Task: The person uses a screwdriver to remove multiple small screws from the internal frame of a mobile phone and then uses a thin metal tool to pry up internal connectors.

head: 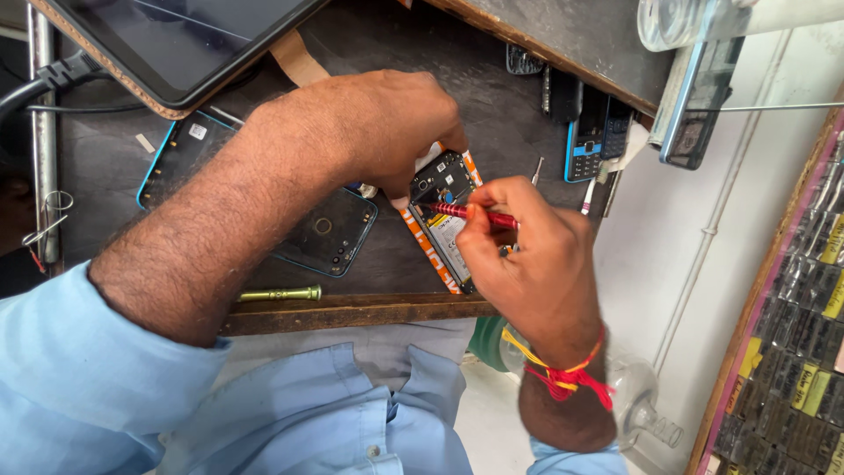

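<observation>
An opened smartphone (442,204) with its back removed lies on an orange and white card near the front edge of the dark workbench (492,114). My left hand (387,123) presses down on the phone's upper end and holds it steady. My right hand (519,255) grips a thin red screwdriver (466,213), whose tip points left onto the phone's exposed board. A red and yellow thread is tied around my right wrist.
A teal phone back cover (330,230) lies left of the phone. A green-gold tool (281,294) rests on the bench's wooden front lip. A tablet (167,40) sits at top left, keypad phones (591,132) at top right, a rack of small packets (804,352) at right.
</observation>
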